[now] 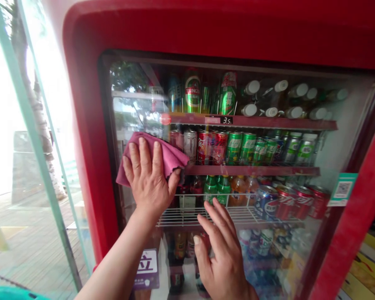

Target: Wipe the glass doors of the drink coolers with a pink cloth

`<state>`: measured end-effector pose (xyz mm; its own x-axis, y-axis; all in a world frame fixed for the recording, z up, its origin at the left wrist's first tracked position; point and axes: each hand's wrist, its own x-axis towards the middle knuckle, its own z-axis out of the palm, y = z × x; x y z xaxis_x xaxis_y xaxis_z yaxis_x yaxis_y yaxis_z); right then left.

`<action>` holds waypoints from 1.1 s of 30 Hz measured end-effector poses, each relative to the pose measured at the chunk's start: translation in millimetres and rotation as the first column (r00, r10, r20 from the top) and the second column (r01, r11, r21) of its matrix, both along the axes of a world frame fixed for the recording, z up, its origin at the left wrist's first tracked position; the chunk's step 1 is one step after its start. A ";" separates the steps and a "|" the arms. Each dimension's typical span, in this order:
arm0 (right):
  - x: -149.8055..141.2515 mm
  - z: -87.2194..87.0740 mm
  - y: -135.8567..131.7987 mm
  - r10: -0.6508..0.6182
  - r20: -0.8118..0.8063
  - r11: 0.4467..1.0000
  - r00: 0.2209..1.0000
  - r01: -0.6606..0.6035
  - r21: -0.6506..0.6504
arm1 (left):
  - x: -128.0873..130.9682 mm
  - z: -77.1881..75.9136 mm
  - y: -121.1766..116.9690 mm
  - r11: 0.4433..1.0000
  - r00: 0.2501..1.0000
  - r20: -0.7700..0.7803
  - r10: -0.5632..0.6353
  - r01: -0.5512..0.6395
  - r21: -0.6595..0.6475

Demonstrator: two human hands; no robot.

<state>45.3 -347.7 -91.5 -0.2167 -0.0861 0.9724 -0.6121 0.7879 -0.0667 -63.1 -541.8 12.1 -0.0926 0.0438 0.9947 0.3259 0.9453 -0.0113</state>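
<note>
Two hands [150, 181], one pink cloth [171, 157], one QR-code sticker [343, 190]

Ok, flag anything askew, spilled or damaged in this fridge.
Nothing looks spilled or damaged through the glass door. One oddity: the bottles at the right of the top shelf lie on their sides, caps outward, perhaps deliberately, while the cans beside them stand upright.

Daylight glare left, reflections, slight blur.

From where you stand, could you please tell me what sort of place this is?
Probably a small shop: a glass-fronted drinks fridge holds rows of cans, with a price label and a QR-code sticker.
</note>
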 end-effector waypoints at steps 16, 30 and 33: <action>-5.8 -23.0 23.5 -0.025 0.049 0.999 0.999 0.026 -0.025 | 30.5 -173.9 -22.2 0.991 0.991 0.127 0.038 -0.054 0.122; 8.5 -38.0 82.8 -0.026 -0.014 0.995 1.000 0.025 -0.093 | 27.4 -154.7 141.6 0.998 0.998 0.041 -0.040 0.042 -0.047; 13.8 -37.0 83.4 0.040 -0.037 0.997 0.999 -0.042 -0.066 | 28.8 -166.1 157.7 0.993 0.999 0.039 -0.034 0.038 -0.110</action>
